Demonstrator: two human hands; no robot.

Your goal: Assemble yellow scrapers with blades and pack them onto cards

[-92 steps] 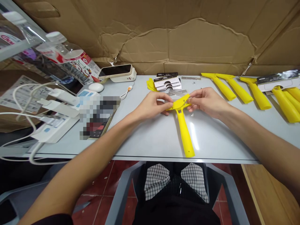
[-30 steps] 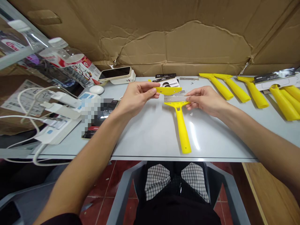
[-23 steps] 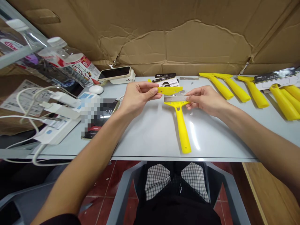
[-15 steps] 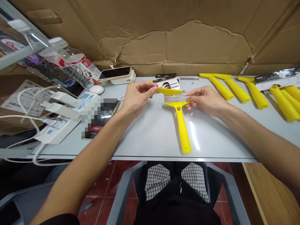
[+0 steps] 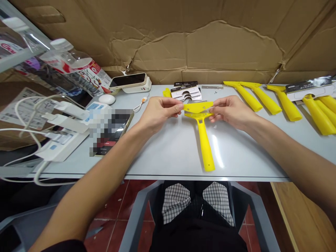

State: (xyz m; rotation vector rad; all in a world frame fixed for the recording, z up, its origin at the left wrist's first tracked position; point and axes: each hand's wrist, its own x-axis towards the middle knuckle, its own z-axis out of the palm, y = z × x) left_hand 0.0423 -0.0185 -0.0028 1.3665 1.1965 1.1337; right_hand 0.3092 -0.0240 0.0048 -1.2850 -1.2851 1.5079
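A yellow plastic scraper [image 5: 205, 145] lies on the table, its handle pointing toward me and its wide head away. My left hand [image 5: 164, 112] pinches the left end of a yellow cover plate [image 5: 196, 106] with small holes. This plate sits over the scraper head and hides most of the metal blade, of which only a thin strip shows. At the head's right end, my right hand [image 5: 229, 110] is closed with thumb and fingers on the blade's edge. Whether it also grips the cover plate or head, I cannot tell.
Behind the hands are black-and-white cards [image 5: 186, 91], a loose metal blade [image 5: 212, 87] and tiny screws [image 5: 216, 92]. Several yellow scraper handles [image 5: 288, 105] lie at right. To the left are a phone [image 5: 115, 131], a power strip [image 5: 61, 143], a mouse [image 5: 106, 99] and bottles [image 5: 89, 71].
My left hand has moved right and slightly down, bringing the cover plate from above the blade onto it, with its holed face now showing. My right hand stays nearly still.
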